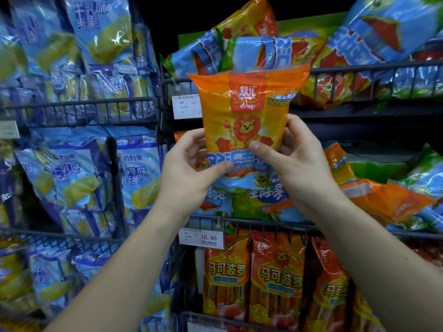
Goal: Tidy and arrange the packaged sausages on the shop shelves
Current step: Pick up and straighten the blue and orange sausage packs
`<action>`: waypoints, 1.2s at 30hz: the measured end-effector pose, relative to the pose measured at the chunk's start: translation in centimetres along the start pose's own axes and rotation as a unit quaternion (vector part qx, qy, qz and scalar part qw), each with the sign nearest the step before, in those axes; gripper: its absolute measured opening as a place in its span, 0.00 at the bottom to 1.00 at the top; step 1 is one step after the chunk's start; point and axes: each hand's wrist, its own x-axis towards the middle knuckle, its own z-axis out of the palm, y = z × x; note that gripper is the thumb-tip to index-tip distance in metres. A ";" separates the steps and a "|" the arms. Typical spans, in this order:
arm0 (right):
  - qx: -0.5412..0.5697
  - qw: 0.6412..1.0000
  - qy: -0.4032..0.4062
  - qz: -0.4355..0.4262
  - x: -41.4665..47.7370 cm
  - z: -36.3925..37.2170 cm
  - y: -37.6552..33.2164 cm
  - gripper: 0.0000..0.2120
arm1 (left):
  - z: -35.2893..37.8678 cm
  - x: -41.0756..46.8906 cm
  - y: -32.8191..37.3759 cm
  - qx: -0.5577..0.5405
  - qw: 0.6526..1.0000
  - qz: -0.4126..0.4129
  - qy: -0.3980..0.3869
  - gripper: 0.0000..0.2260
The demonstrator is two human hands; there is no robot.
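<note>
Wire shelves (359, 68) fill the view, crammed with blue and orange packs, left ones blurred, text unreadable. Orange lion-print sausage pack (249, 116) held upright in front of the middle shelf, both hands closed on its lower half: left hand (189, 168) at left edge, right hand (294, 161) at right edge. Pack bottom hidden behind thumbs. Price tag (201, 238) reads 16.90.

Two bare forearms enter from the lower edge, no sleeves in view up to the frame border. Left hand (191, 168) and right hand (297, 159): no gloves, no rings, no watch or band at either wrist. Nails short, unpainted, seen on both thumbs. No marks or plasters visible. Clothing not in view.
</note>
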 end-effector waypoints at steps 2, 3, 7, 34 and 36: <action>-0.014 1.000 -0.001 0.007 0.1 -0.2 0.4 0.16 | 0.4 0.2 -0.7 0.005 1.000 0.000 0.007 0.21; -0.021 1.000 0.000 0.012 0.2 -0.3 0.7 0.16 | 0.6 0.3 -1.1 0.010 1.000 -0.002 0.010 0.22; -0.019 0.999 0.005 0.040 0.3 -0.3 1.9 0.16 | 0.7 0.4 -2.6 0.022 0.999 -0.011 0.022 0.21; -0.388 0.903 -0.009 0.185 0.8 0.5 4.5 0.09 | 1.1 -1.0 -6.8 0.216 0.975 -0.050 -0.010 0.19; -0.401 0.901 -0.004 0.165 0.7 0.7 4.7 0.10 | 1.2 -1.2 -7.1 0.219 0.974 -0.058 -0.005 0.18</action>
